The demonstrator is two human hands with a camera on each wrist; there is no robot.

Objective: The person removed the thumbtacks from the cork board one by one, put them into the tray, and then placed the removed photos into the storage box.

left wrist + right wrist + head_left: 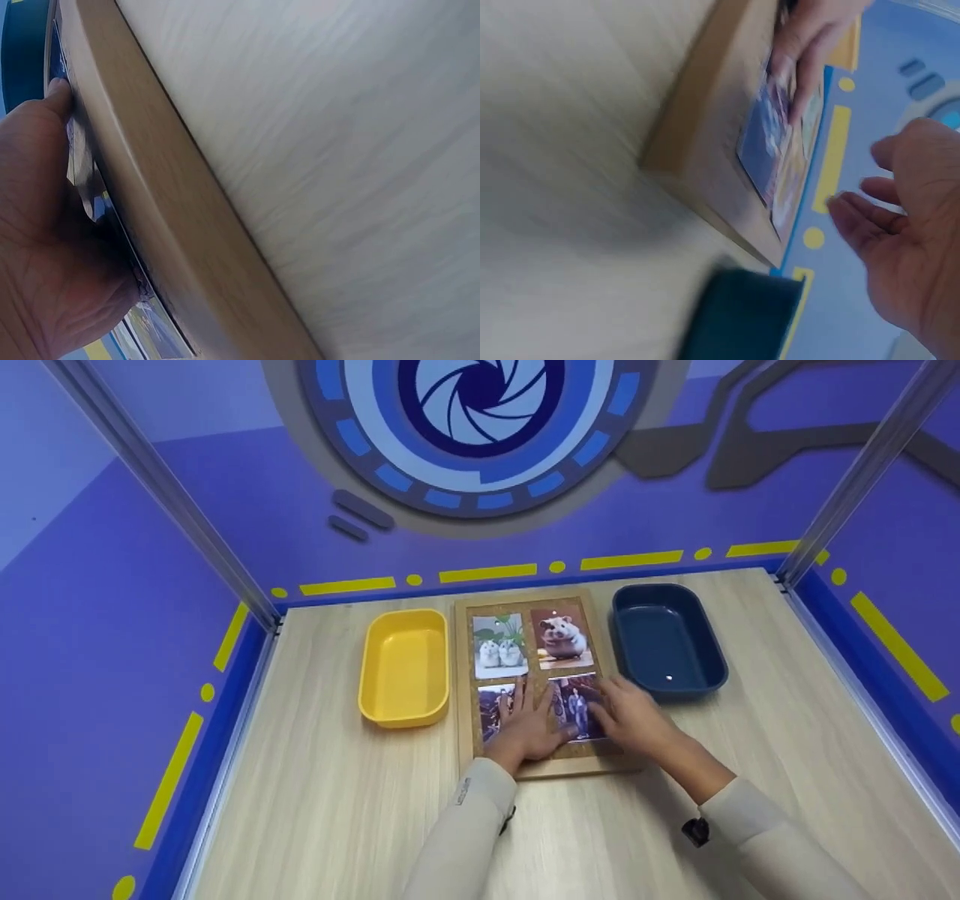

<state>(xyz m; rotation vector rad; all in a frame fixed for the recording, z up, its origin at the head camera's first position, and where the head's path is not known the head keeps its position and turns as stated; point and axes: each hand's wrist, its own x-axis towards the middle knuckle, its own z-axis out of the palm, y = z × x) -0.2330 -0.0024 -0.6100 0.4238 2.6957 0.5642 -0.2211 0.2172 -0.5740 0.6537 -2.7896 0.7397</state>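
While left hand and right hand flank it, a glossy, dark, rectangular photo print of a standing blue-clad figure lies flat

As 12 o'clock points away from the person in the head view, the print sits in the 5 o'clock quarter of a brown, cork-like rectangular board with a pale wooden frame. Its long axis runs roughly 12 to 6, same as the board's. Key relation, my read: print is at about 9 o'clock from the right fingertips, which overlap its 3 o'clock edge in the head view; right wrist view shows that hand apart from the board, but blurred, so contact can't be told.

Right-hand fingers loosely bent, nothing held. Left-hand fingers straight, slightly spread, pointing to 12 over a dark, rectangular photo print at the board's 7 o'clock; thumb reaches to 3, over the blue-clad print's near corner. Both hands about equally near; the right looks better placed for the far right corner.

Further out: glossy print of two pale hamsters at the board's 11, print of one brown-and-white hamster at its 1. Yellow rounded-rectangular tray just beside the board, at 10; navy rounded-rectangular tray beside it, at 2. All on a pale wood-grain table.
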